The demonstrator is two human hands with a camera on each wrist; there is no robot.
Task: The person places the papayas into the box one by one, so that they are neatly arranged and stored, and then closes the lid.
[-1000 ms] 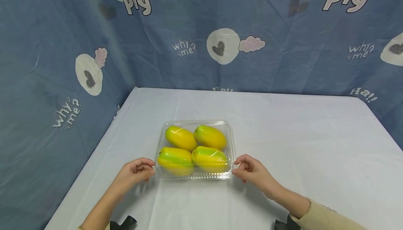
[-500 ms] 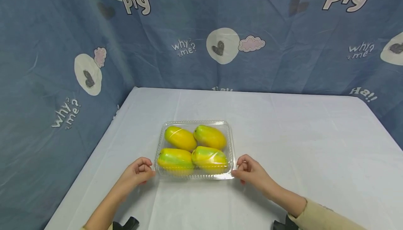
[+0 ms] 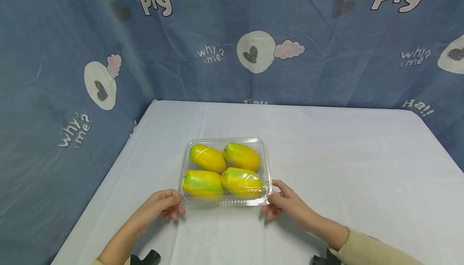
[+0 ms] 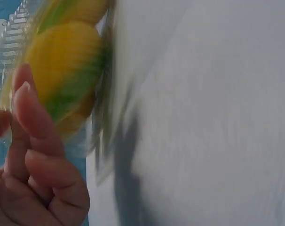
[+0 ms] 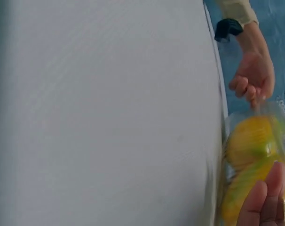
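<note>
In the head view, a clear plastic clamshell box (image 3: 224,202) with a ridged rim sits left of centre on the white-covered table. Inside it lie several yellow-green, mango-like fruits (image 3: 241,157) in two rows. My left hand (image 3: 156,206) pinches the box's near left corner, its lower fingers showing below the edge. At the near right corner, my right hand (image 3: 288,204) grips the rim, thumb on top and lower fingers beneath. The left wrist view has the curled fingers (image 4: 43,127) beside the blurred fruit, and the right wrist view shows two fingertips (image 5: 274,176) in front of the box.
A white cloth (image 3: 344,156) covers the table. Blue printed fabric (image 3: 203,23) hangs behind it and along the left side. Dark wrist mounts (image 3: 146,257) show at the bottom of the head view.
Both hands, earlier with fingers beside the box's near corners, now have their lower fingers extended under its front edge. The left hand has turned more palm-down; the box stays nearly in place.
</note>
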